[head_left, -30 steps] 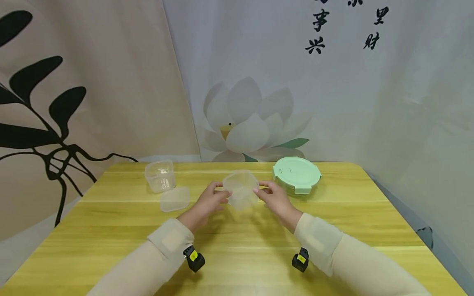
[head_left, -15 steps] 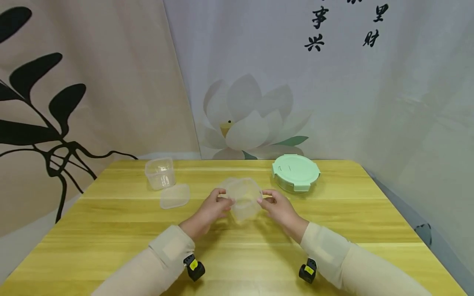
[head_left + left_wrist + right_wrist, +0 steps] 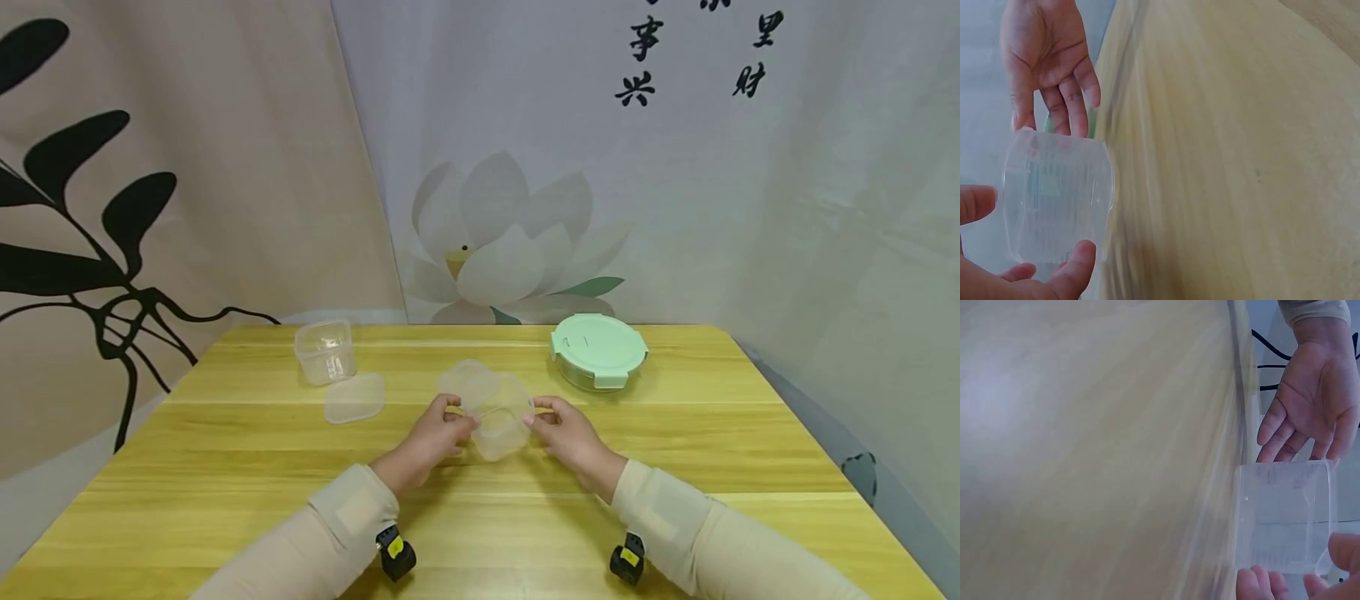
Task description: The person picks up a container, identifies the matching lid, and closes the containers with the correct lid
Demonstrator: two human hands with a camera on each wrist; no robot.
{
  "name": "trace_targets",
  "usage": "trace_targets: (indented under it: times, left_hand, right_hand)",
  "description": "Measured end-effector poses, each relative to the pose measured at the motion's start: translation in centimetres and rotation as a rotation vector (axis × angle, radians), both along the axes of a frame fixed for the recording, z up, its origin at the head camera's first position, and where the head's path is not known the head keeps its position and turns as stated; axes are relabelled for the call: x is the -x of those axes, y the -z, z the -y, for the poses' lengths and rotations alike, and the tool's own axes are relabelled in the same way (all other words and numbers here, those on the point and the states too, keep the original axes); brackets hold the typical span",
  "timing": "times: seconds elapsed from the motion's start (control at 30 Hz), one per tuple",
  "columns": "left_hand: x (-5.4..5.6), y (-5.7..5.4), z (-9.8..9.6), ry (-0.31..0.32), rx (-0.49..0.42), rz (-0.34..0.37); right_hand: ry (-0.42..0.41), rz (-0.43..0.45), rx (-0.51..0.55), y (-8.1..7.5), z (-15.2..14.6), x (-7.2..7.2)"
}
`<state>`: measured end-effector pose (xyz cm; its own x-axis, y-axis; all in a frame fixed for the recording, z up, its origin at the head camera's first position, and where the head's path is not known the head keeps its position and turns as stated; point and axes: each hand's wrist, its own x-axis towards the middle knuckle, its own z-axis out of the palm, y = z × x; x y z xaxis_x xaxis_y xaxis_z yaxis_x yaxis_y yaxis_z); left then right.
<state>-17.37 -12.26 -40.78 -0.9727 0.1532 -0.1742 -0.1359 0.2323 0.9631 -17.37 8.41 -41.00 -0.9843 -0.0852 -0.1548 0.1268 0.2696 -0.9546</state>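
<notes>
Between the two hands is a clear plastic food container [image 3: 502, 433], square with rounded corners. The left hand [image 3: 433, 435] grips its left side with thumb and fingers. On the opposite side, the right hand [image 3: 573, 437] holds the wall near the rim. In the left wrist view the container [image 3: 1054, 200] looks see-through, with nothing visible inside. The right wrist view shows the same container [image 3: 1285, 519] with fingers at both ends. Just behind it lies a translucent lid [image 3: 463, 377], partly covered by the container.
At the back left stands a second clear container [image 3: 326, 353], with a translucent lid [image 3: 355, 398] flat before it. A round box with a mint-green lid [image 3: 600, 346] sits at the back right. All are on a wooden table [image 3: 480, 533] before a printed curtain.
Both hands have brought the container toward the person and slightly right. The lid behind it has come into view. The other containers stay where they were.
</notes>
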Motion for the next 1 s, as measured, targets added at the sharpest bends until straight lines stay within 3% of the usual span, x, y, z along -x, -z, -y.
trace_targets:
  times: [0.4, 0.63, 1.0]
  left_hand:
    - [0.1, 0.0, 0.0, 0.011, 0.015, 0.045]
    - [-0.1, -0.2, 0.2, -0.011, 0.035, 0.052]
    - [0.2, 0.3, 0.4, -0.012, 0.024, 0.078]
  right_hand:
    - [-0.060, 0.067, -0.011, 0.2, -1.0, 0.3]
    - [-0.064, 0.120, 0.001, -0.4, -1.5, 2.0]
    - [-0.160, 0.191, 0.002, -0.3, -1.6, 4.1]
